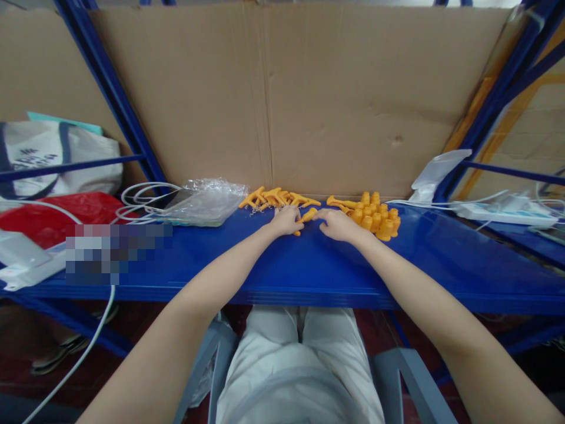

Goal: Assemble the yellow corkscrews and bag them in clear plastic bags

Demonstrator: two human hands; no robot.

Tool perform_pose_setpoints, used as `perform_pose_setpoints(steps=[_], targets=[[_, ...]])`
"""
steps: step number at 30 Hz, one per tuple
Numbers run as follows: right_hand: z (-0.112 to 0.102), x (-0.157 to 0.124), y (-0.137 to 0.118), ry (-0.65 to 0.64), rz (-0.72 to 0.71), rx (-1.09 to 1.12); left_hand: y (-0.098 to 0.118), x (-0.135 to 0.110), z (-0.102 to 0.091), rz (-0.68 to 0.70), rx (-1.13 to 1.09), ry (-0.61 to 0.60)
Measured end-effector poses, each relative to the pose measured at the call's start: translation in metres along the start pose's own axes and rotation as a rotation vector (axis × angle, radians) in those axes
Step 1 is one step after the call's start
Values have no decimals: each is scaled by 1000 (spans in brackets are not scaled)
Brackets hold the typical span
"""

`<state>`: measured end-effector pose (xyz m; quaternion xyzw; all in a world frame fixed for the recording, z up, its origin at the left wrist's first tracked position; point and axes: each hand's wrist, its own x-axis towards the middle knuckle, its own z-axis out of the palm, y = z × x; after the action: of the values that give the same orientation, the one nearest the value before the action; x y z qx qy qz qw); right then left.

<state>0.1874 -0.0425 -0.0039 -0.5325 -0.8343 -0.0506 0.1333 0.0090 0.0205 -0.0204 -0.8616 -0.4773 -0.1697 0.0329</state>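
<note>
My left hand (286,220) is closed around a yellow-orange plastic piece (309,214), whose wider end points right. Part of that piece is hidden by the fingers, and an orange bit shows below them. My right hand (339,225) is just to the right, its index finger reaching to the piece's end, thumb apart below; whether it touches I cannot tell. Behind my left hand lies a pile of orange T-shaped handles (274,195) with small metal chains. Several orange cup-shaped caps (367,221) stand grouped beyond my right hand, beside a few longer orange pieces (338,201).
The blue table (282,271) backs onto a cardboard panel (309,100). At the left are clear plastic bags (207,203), white cables, a red bag (62,215) and a white power strip (35,268). Another power strip (503,213) lies at the right. Blue posts frame both sides.
</note>
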Motion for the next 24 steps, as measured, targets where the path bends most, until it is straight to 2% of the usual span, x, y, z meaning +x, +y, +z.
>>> perform_pose_setpoints(steps=[3, 7, 12, 15, 19, 24], targets=[[-1, -2, -1, 71, 49, -8, -1, -2, -1, 44, 9, 30], [-5, -2, -3, 145, 200, 26, 0, -5, -3, 124, 23, 111], [-8, 2, 4, 123, 282, 104, 3, -6, -4, 207, 32, 173], [-6, 5, 12, 115, 265, 190, 6, -8, -5, 240, 31, 175], [-3, 5, 23, 178, 162, 305, 10, -11, -10, 271, 44, 160], [0, 6, 31, 175, 66, 340, 11, -14, -15, 303, 44, 141]])
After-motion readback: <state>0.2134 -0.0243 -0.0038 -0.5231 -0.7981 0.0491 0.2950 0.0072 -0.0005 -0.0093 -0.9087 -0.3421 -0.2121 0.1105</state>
